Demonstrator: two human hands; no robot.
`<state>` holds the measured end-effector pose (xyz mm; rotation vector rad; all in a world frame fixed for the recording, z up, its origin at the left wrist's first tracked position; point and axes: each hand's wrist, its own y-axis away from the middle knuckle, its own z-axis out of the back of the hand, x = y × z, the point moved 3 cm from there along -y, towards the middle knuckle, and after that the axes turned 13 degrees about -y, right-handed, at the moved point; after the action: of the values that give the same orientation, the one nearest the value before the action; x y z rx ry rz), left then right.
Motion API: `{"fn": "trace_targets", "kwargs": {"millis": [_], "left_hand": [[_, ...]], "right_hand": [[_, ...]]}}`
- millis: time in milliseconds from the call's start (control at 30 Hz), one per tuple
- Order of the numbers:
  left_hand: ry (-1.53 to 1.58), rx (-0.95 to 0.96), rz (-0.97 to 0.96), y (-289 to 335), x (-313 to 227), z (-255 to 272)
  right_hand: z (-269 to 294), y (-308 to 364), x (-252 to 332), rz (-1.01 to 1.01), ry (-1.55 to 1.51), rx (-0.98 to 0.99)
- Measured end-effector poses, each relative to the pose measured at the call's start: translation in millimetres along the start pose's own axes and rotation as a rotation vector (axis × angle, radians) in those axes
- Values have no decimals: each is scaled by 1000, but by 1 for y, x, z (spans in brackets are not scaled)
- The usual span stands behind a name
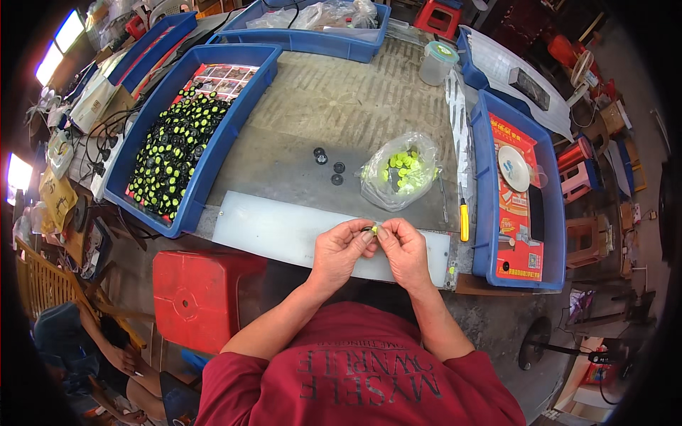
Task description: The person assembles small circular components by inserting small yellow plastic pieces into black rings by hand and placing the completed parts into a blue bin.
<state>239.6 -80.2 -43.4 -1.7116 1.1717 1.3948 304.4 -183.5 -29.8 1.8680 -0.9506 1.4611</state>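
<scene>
Over the white board (273,222) my two hands meet. My left hand (339,250) pinches a small black round part. Against it, the thumb and fingertips of my right hand (405,252) are closed on a small yellow-green piece (374,229); the fingers hide much of both. Just beyond lies a clear plastic bag (376,193) with its mouth open, full of yellow-green discs (403,170). Several loose black round parts (339,167) rest on the table (298,106) left of the bag.
At left, a blue tray (245,106) holds a heap of black parts with yellow-green centres (170,145). The right blue tray (485,192) contains a white dish (513,168). A yellow-handled tool (464,221) lies nearby. A red stool (192,298) stands left; another person (78,348) sits lower left.
</scene>
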Motion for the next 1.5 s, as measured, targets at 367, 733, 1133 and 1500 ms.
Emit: {"fn": "trace_targets", "kwargs": {"millis": [367, 733, 1133, 1500], "left_hand": [[-2, 94, 117, -1, -5, 1], [-60, 27, 40, 0, 1, 2], [-41, 27, 72, -2, 1, 5], [26, 19, 95, -1, 2, 5]], "right_hand": [[3, -2, 2, -8, 7, -15], [1, -1, 1, 0, 22, 2], [0, 0, 2, -1, 93, 6], [-2, 1, 2, -25, 130, 40]]}}
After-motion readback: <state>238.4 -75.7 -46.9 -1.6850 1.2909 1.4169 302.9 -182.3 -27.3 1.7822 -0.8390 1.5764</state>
